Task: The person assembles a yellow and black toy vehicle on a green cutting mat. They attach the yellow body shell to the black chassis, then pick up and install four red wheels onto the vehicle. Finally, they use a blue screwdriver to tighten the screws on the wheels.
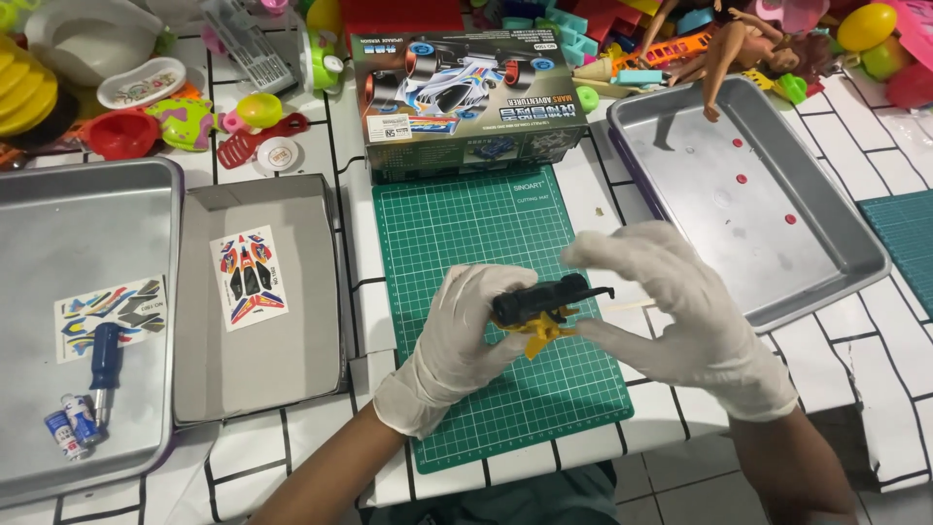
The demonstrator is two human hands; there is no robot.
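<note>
**Mid-air, a black toy chassis between two gloved hands**

Just above the green cutting mat (486,292), a black plastic chassis piece (546,299) with a yellow part (540,334) hanging beneath it is held clear of the surface, probably so both sides can be reached. The left hand (457,345), in a white glove, is closed around the piece's left end, thumb and fingers gripping it. The right hand (680,311), also gloved, is half open: its lower fingers touch the piece's right end while the upper fingers spread loosely above.

Behind the mat stands the model car box (466,102). An open cardboard lid (262,301) at left keeps a sticker sheet (248,277) flat. Metal trays flank both sides; the left tray (58,224) holds a blue screwdriver (104,365).
</note>
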